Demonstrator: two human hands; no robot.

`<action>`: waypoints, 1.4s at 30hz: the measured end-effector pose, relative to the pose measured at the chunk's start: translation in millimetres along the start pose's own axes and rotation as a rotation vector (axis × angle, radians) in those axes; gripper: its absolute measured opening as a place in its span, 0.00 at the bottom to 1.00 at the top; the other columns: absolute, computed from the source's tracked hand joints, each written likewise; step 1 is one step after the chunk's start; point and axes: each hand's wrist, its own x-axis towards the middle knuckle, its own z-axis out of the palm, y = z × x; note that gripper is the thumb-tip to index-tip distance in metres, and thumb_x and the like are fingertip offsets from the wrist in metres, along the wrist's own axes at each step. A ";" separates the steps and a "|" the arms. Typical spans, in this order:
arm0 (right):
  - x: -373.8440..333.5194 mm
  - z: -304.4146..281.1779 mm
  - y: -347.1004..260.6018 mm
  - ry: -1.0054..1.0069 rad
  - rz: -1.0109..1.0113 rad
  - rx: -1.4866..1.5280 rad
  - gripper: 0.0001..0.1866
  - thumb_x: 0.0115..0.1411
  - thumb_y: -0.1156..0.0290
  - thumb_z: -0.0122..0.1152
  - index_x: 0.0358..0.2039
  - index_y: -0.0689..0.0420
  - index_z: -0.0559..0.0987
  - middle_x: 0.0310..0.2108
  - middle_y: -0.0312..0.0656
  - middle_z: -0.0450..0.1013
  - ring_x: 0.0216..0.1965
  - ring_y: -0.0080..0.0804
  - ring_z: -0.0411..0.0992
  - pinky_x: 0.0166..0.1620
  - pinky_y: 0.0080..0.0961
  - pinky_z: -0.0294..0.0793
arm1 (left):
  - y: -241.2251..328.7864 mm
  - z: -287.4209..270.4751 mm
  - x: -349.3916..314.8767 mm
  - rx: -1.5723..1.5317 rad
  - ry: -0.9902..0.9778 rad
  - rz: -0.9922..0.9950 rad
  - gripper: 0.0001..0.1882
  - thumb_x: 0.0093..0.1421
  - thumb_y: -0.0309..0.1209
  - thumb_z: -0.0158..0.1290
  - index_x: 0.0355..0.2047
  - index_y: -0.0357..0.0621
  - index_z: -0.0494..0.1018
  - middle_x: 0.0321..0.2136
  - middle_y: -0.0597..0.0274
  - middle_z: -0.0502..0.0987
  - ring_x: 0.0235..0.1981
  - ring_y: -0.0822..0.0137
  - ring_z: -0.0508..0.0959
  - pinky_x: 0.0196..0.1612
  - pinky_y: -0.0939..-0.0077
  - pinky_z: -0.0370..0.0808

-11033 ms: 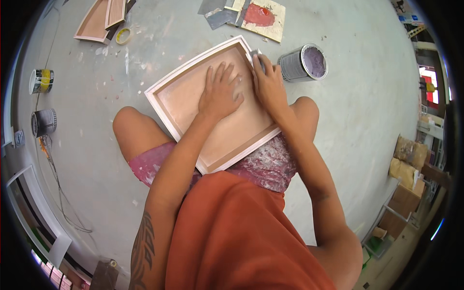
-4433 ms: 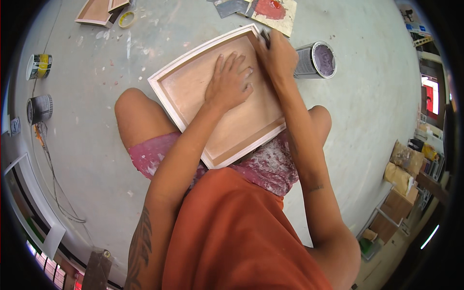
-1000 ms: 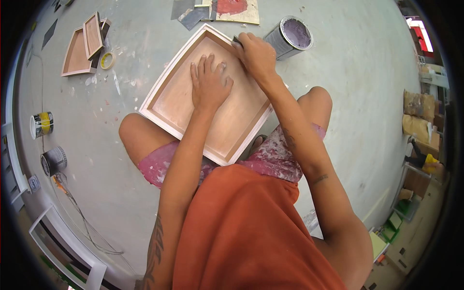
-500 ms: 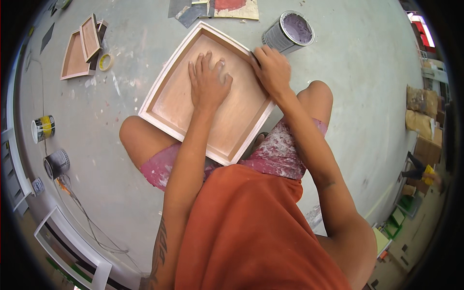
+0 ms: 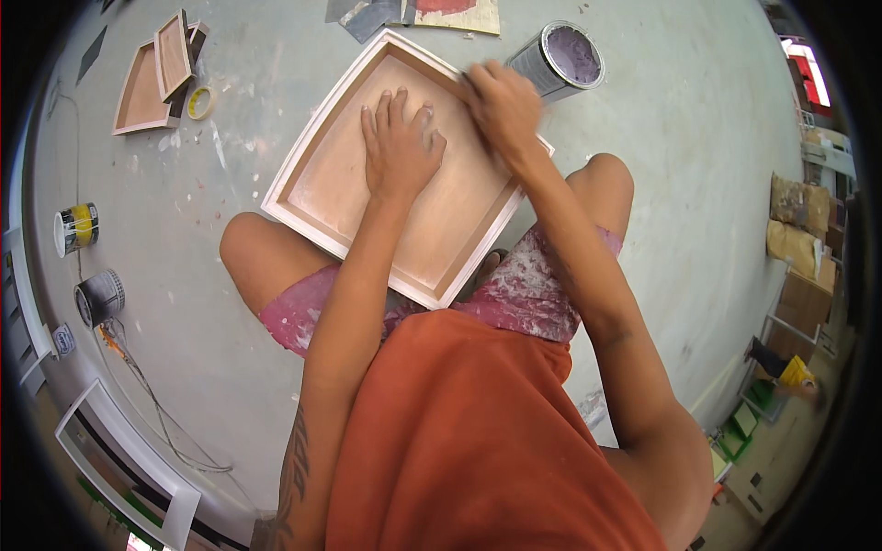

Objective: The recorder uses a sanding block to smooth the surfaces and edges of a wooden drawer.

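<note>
Tray (image 5: 340, 184): pale pink panel, white rim; paint can (image 5: 559, 60): lilac paint; shorts (image 5: 542, 294): pink, white-spattered; shirt (image 5: 478, 441): burnt orange.

Right hand (image 5: 501, 106) motion-blurred at the far edge of the square tray (image 5: 404, 174); its grip and contents unreadable. Tray's near corner hidden behind the left forearm. Red-smeared board (image 5: 455, 11) on the floor cut off by the picture's top edge.

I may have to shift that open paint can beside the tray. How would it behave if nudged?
The paint can stands upright on the concrete floor without a lid, so a sharp knock would probably slop the purplish paint. Its base looks wide for its height, so it likely slides rather than tips. On its side, the round wall would probably roll. The right hand works close beside it.
</note>
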 end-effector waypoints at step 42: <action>39.4 27.8 -16.7 0.027 -0.098 0.028 0.08 0.64 0.60 0.66 0.34 0.50 0.80 0.32 0.36 0.76 0.34 0.43 0.78 0.36 0.43 0.76 | -2.2 -4.0 0.3 -0.045 -0.016 -0.051 0.24 0.62 0.41 0.58 0.58 0.52 0.80 0.69 0.51 0.68 0.74 0.49 0.60 0.78 0.43 0.47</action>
